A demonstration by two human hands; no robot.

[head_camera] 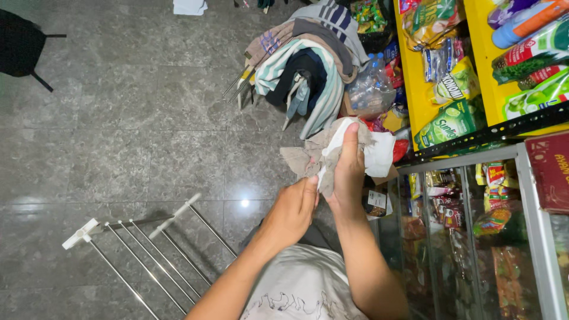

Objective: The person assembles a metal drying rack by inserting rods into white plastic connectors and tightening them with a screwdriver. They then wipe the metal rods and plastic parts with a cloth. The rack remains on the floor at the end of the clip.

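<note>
Green and yellow pouches are lying along the yellow shelf's edge; a maroon box is sitting on the glass case's corner.

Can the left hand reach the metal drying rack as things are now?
Probably yes. The left hand pinches the beige cloth with the right hand; only bare floor lies between it and the drying rack.

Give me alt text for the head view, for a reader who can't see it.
Seen from above, a person's right hand and left hand grip a crumpled beige and white cloth over a grey tiled floor. Behind it lies a pile of clothes; a metal drying rack stands lower left, and yellow shelves of packaged goods line the right.
</note>
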